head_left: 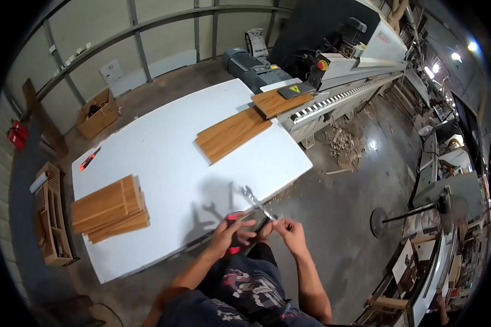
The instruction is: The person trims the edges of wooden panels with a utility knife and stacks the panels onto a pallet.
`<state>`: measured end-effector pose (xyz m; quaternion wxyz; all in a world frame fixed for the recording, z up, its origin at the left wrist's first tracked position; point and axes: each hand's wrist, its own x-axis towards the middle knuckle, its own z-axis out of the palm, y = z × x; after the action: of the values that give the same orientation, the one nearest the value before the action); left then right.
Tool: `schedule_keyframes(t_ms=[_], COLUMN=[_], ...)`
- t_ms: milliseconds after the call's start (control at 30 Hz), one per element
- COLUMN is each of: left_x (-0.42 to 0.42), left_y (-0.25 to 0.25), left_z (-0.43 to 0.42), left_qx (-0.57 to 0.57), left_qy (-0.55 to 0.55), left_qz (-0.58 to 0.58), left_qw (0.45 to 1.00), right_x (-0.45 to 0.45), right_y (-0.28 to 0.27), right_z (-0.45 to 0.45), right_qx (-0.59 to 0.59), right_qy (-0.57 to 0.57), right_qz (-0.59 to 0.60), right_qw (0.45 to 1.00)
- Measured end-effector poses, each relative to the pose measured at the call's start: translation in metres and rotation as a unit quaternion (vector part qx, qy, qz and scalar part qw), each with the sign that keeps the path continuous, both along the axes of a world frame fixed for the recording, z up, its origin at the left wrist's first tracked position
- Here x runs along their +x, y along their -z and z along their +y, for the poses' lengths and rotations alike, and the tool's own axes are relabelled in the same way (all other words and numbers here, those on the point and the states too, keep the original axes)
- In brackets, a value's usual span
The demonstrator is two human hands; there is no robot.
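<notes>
Near the front edge of the white table, my left hand (pixel 223 235) is loosely wrapped round a red-and-black handle (pixel 234 240); its working end cannot be made out. Beside it, my right hand (pixel 292 235) pinches the lower end of a silver wrench (pixel 259 204). The wrench slants up and to the left, its head over the table edge. Both hands are close together in front of my body. Shadows of the hands and the wrench fall on the white tabletop (pixel 163 158).
Stacked wood-look boards (pixel 106 207) lie at the table's left, near an orange-and-black utility knife (pixel 90 158). Another board (pixel 234 133) leads toward a large machine (pixel 333 60). A cardboard box (pixel 97 115) stands by the wall; a fan (pixel 379 222) stands at right.
</notes>
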<state>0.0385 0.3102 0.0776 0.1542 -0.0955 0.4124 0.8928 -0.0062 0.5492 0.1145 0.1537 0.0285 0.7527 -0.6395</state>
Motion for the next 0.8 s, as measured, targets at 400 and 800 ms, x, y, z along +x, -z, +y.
schedule_keyframes(t_ms=[400, 800], left_x=[-0.167, -0.221], left_y=[0.0, -0.016], left_z=[0.015, 0.13], left_qx=[-0.335, -0.305], left_qy=[-0.425, -0.445], left_qz=[-0.216, -0.356], left_qw=[0.812, 0.763], right_x=[-0.685, -0.943], right_y=[-0.061, 0.029], right_z=[0.009, -0.014], right_qx=[0.445, 0.473], right_qy=[-0.165, -0.292], right_qz=[0.512, 0.333], right_qw=[0.716, 0.762])
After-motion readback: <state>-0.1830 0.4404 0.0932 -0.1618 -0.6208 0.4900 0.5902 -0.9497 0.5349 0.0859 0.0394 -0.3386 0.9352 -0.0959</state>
